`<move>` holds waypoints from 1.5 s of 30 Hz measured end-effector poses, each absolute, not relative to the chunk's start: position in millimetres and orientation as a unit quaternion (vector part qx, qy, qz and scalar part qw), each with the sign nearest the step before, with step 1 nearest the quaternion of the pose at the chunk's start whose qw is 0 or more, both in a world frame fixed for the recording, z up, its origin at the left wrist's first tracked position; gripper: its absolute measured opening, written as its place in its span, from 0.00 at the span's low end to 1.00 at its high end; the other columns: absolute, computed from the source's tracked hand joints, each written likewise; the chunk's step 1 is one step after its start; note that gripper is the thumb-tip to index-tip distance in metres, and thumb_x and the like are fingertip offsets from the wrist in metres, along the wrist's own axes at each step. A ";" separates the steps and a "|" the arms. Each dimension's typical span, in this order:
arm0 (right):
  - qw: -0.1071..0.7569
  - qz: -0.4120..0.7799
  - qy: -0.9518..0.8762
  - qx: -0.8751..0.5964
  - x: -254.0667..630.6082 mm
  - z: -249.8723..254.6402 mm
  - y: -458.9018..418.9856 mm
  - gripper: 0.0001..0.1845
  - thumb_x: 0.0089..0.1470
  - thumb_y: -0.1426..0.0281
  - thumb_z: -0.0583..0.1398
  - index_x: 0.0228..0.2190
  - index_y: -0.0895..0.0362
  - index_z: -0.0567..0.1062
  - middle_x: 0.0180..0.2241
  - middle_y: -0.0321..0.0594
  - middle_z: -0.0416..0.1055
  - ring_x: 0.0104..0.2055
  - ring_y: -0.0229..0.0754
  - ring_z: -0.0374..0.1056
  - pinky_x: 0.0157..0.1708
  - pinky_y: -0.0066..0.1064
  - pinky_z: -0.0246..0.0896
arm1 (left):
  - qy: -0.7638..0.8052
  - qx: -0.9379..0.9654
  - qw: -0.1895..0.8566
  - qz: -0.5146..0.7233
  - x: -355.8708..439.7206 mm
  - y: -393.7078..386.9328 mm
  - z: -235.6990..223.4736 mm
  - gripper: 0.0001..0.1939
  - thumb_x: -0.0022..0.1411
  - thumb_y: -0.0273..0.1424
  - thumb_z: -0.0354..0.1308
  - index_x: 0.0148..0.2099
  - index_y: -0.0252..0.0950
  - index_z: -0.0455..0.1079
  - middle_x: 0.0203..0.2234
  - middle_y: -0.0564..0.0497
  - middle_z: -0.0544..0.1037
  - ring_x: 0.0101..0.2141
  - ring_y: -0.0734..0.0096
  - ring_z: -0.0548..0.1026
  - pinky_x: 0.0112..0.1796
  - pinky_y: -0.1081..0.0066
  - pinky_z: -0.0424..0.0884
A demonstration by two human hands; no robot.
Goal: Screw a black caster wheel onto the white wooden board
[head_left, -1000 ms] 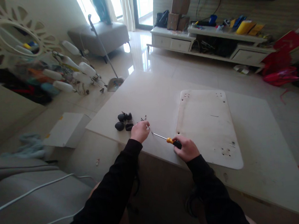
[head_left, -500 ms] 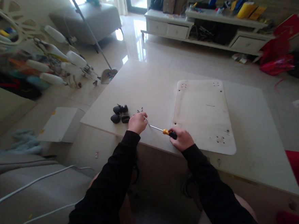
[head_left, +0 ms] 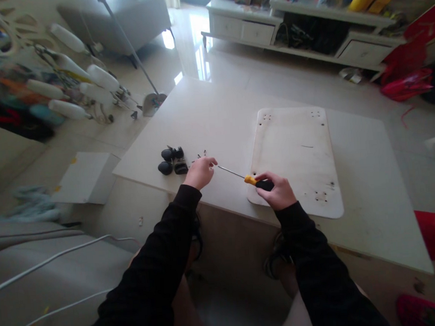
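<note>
- Right hand (head_left: pixel 278 192) closed around the black-and-orange handle of a screwdriver (head_left: pixel 254 181), fingers wrapped tight, resting at the near left corner of a pale wooden board (head_left: pixel 295 162).
- Screwdriver shaft lying low over the table (head_left: pixel 206 114), pointing left and slightly away, tip close to the left hand (head_left: pixel 200 171) but not touching it.
- Left hand loosely curled, knuckles up, fingertips pressed together down at the tabletop by a small scatter of dark screws (head_left: pixel 201 156); cannot tell whether anything is pinched between them.
- Cluster of black caster wheels (head_left: pixel 171 160) just left of the screws, near the table's left edge, apart from both hands.
- Board flat on the table, rounded corners, small groups of holes at each corner, long side running away from the body.
- Both forearms in black sleeves, reaching in from the bottom of the view.
- Beyond the table: a glossy tiled floor, a long-handled dustpan (head_left: pixel 152 102) standing beside the far left corner, a grey sofa (head_left: pixel 118 16) and a low white cabinet (head_left: pixel 290 29) loaded with clutter.
- White flat box (head_left: pixel 86 177) on the floor left of the table.
</note>
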State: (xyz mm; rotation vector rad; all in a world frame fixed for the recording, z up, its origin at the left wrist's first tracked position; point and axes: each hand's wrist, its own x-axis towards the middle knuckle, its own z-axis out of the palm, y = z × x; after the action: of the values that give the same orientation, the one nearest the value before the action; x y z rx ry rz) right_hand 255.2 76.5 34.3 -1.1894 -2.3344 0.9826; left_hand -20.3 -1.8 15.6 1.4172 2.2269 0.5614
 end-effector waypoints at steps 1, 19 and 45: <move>0.184 0.358 -0.809 -0.428 257.6 36.9 78.2 0.15 0.48 0.68 0.64 0.40 0.55 0.83 0.34 0.41 0.83 0.35 0.45 0.78 0.39 0.36 0.70 | 0.794 0.524 0.211 0.224 -20.3 -1.3 15.4 0.17 0.61 0.19 0.59 0.49 0.37 0.81 0.44 0.45 0.81 0.39 0.64 0.79 0.45 0.64 0.75; 0.249 0.482 -0.708 -0.453 261.3 38.7 76.6 0.17 0.44 0.64 0.70 0.37 0.57 0.82 0.33 0.42 0.81 0.35 0.45 0.75 0.39 0.39 0.69 | 0.739 0.588 0.094 0.315 -12.0 3.0 27.2 0.06 0.65 0.27 0.68 0.45 0.39 0.82 0.49 0.45 0.77 0.45 0.61 0.77 0.50 0.58 0.74; 0.205 0.537 -0.685 -0.447 263.4 43.2 78.0 0.20 0.44 0.63 0.69 0.40 0.58 0.81 0.36 0.46 0.84 0.32 0.44 0.76 0.24 0.29 0.67 | 0.723 0.615 0.091 0.301 -16.8 2.0 29.0 0.03 0.62 0.25 0.70 0.35 0.39 0.83 0.46 0.46 0.80 0.41 0.64 0.77 0.48 0.58 0.75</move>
State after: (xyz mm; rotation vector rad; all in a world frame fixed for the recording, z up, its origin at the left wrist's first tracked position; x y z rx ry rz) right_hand 263.4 78.0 43.2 -1.2446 -1.9100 1.4978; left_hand -16.8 2.0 29.0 1.8269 2.1490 0.8932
